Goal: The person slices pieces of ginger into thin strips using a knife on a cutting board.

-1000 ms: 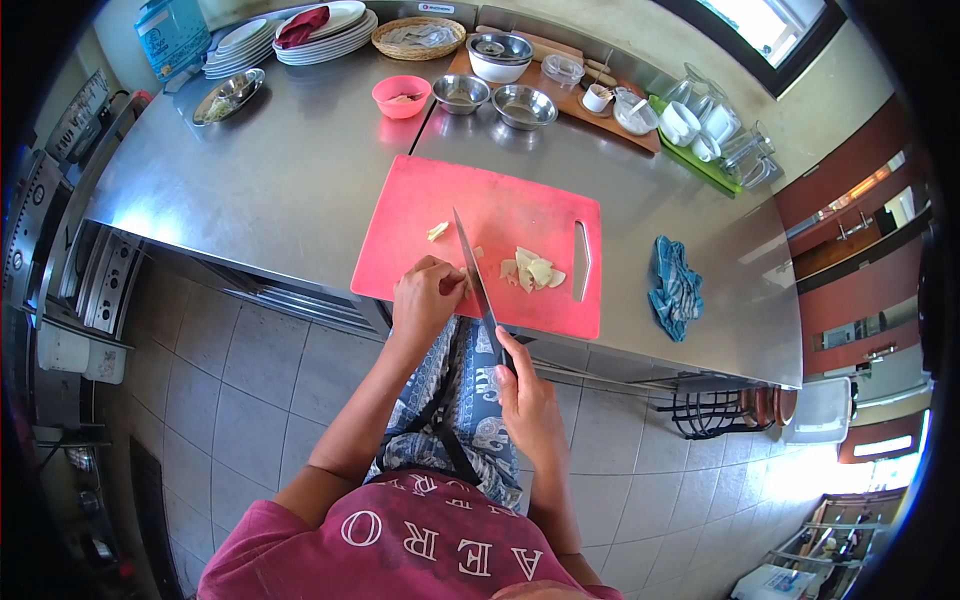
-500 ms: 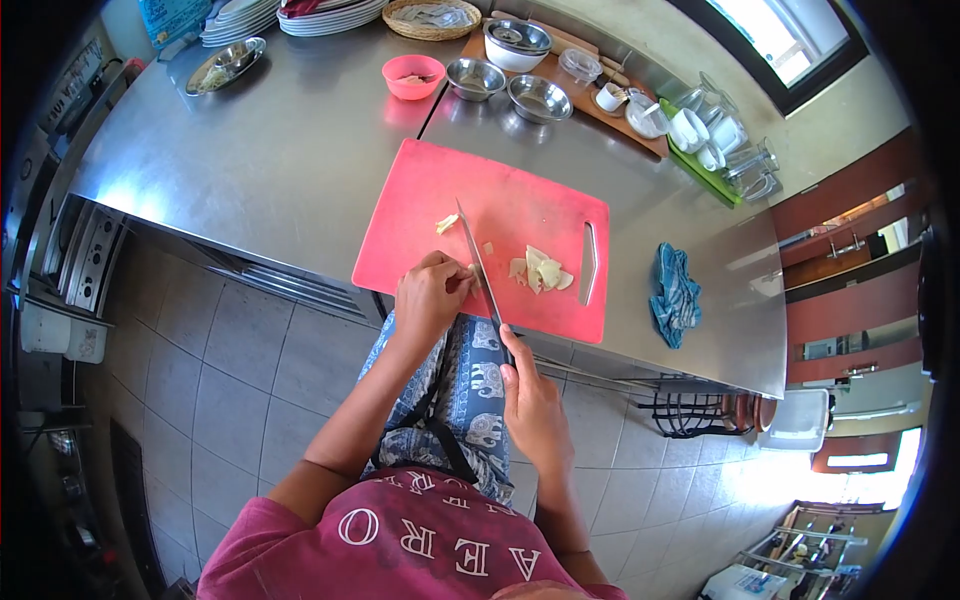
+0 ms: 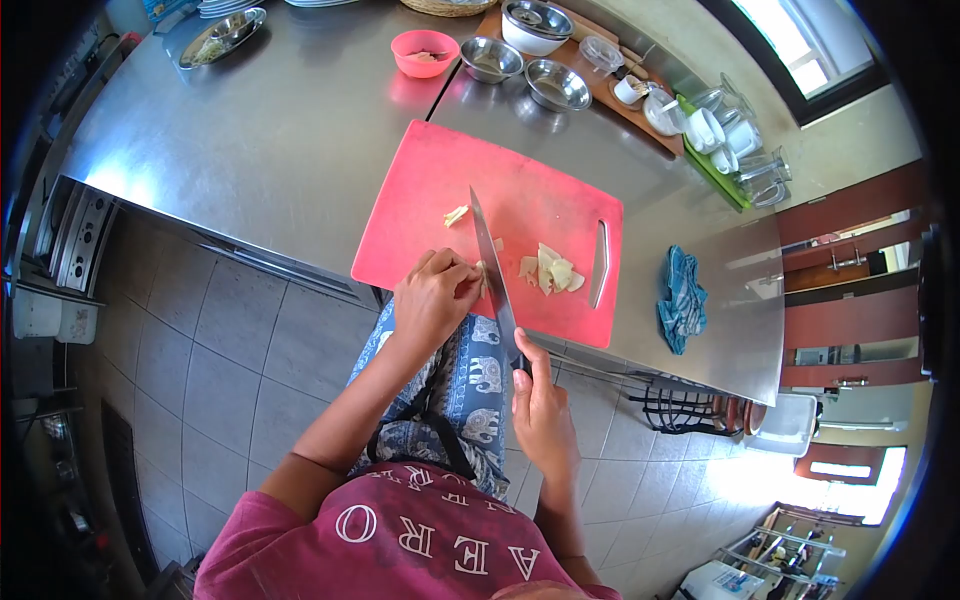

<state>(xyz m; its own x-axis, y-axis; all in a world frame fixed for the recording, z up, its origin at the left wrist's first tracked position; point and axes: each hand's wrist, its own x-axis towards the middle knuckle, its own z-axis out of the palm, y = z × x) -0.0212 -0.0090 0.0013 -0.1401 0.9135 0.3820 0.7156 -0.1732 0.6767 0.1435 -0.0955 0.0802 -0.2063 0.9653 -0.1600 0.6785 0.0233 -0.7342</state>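
Knife [image 3: 493, 262]: 1, gripped by right hand [image 3: 541, 397] | pale piece [image 3: 483, 275]: 1, held by left hand [image 3: 432, 298] | pink board [image 3: 420, 200]: 1

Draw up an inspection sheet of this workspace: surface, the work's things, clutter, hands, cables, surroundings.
Surface: shiny steel counter; pink cutting board near its front edge.
Work's things: knife over the board; pale slices on the handle-slot side, small pale strips across the blade.
Clutter: crumpled blue cloth right of the board; pink bowl and two steel bowls behind it.
Hands: right hand grips the knife's handle; left hand holds a small pale piece beside the blade.
Cables: nothing seen.
Surroundings: tiled floor; window beyond the counter.
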